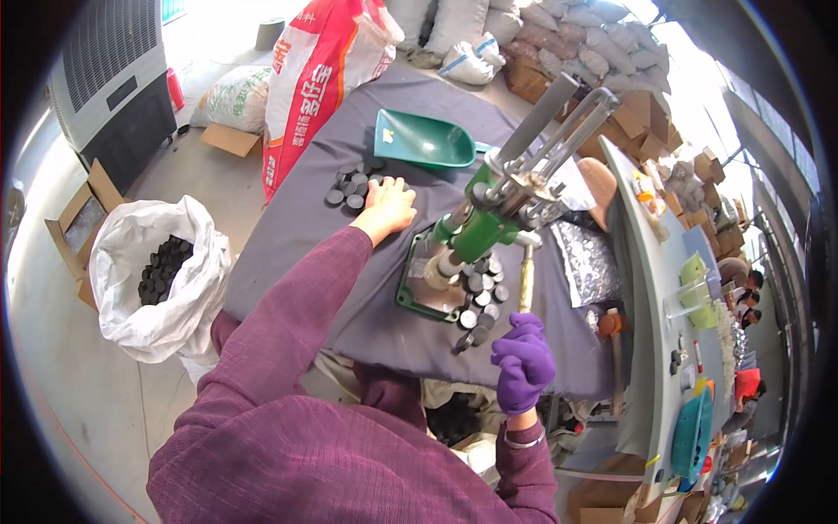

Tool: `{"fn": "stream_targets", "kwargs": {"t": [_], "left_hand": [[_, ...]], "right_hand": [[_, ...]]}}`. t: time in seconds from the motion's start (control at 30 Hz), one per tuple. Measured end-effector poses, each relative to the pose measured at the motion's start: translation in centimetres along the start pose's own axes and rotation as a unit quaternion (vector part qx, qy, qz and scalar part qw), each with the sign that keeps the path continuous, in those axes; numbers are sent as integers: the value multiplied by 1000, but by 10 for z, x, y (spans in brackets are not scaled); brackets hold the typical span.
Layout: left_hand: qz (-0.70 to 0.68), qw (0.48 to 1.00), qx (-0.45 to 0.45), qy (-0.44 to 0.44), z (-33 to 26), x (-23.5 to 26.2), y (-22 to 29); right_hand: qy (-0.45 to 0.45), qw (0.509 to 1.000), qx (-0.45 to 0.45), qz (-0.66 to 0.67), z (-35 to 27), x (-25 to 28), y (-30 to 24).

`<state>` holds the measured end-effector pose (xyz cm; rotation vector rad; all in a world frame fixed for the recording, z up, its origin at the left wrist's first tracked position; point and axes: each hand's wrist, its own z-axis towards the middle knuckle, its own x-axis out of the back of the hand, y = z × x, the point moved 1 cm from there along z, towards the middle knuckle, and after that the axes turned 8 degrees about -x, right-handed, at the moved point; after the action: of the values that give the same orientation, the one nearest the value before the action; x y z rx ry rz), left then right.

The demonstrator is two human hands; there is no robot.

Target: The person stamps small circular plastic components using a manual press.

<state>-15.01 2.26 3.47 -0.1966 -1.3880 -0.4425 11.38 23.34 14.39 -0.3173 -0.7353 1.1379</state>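
Note:
My left hand (390, 208), bare, lies on the grey cloth beside a pile of small dark round caps (356, 184), its fingers stretched out and somewhat apart. In a purple glove, my right hand (524, 360) is closed around the brass-coloured lever handle (527, 284) of a green hand press (478, 229). The press stands upright on the table between my hands. Round caps, some showing pale faces, lie loose beside its base (415, 301). Behind the press is a green scoop (428, 140), its hollow side up.
A white sack (131, 306) holding dark caps stands on the floor at left. A red and white bag (305, 96) leans at the table's far left. Right of the press lies a clear plastic bag (587, 262). Another table (650, 288) runs along the right, with people farther off.

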Motion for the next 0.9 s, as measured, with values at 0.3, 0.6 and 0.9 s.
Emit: {"fn": "stream_targets", "kwargs": {"t": [0.3,0.6,0.9], "left_hand": [[-20,991,-113,75,-66,-2,7],[-200,952,-34,229,-117,26,-64],[-39,960,-190,200,-124,18,-22]], "right_hand": [[5,1000,-4,0,-3,1,4],[19,1000,1,14,-6,0,3],[8,1000,13,4,-2,1,5]]}}
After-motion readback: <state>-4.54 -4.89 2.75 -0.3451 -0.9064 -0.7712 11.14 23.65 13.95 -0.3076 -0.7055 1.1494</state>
